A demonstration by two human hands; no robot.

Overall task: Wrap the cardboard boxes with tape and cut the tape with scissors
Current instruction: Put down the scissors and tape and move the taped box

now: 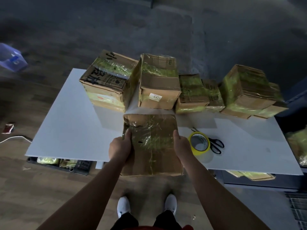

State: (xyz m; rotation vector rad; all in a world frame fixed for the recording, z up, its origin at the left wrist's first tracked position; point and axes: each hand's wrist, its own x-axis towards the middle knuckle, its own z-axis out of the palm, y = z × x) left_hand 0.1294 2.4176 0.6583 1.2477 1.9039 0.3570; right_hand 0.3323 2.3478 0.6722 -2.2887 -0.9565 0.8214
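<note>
Box (152, 145) sits at tabletop (69, 123) near edge, overhanging it, long axis near-far. Left hand (120, 149) and right hand (181, 143) clamp its sides, fingers curled around. Tape (199, 143) and scissors (216, 145) lie just right, nearest right hand.

Held box (152, 143) front; tape roll (199, 143), scissors (216, 144) right (touching); boxes (157, 83) behind

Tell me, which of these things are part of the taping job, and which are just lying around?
Part of the job:
- brown cardboard box held by left hand and right hand
- yellow tape roll
- black-handled scissors
- row of taped cardboard boxes on white table

Lying about:
- blue plastic container
- white cable
- small red packet
</note>
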